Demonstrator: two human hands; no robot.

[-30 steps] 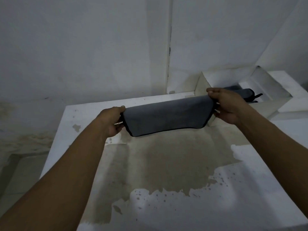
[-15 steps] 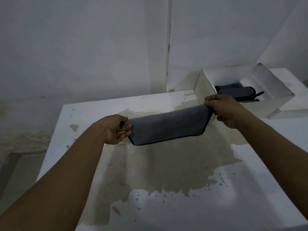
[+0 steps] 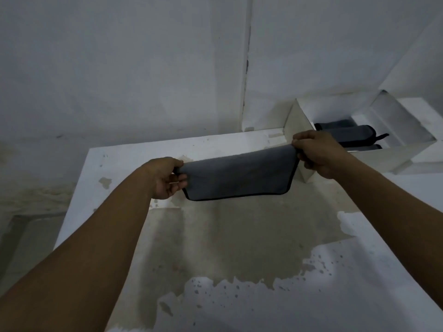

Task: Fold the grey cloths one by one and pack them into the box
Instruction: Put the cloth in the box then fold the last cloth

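Your two hands hold one grey cloth (image 3: 239, 176) stretched between them, left of the box (image 3: 297, 121) and a little nearer to you. The right hand (image 3: 316, 152) sits just in front of the box's left wall, with its fingers curled over and pinching the cloth's upper right corner. The left hand (image 3: 167, 178) is well to the left of the box and grips the cloth's other end, thumb on top and fingers curled underneath. The cloth is already folded into a long band. Its top edge runs taut from hand to hand and slopes up toward the box. A dark-trimmed lower edge with rounded corners hangs below. You cannot tell from this angle whether that lower edge touches the desk (image 3: 134, 152). The box is white and open, with its flaps raised. It stands at the far right of the desk, close to the wall (image 3: 119, 68). Inside it lie folded cloths (image 3: 347, 135), dark grey and stacked; at least three layers show, partly hidden behind your right hand. A thin dark loop (image 3: 381, 136) sticks out of the stack on the side away from your hand. From the box toward you, the desk's white coat has worn off in a broad tan patch (image 3: 227, 240), directly under the held cloth.
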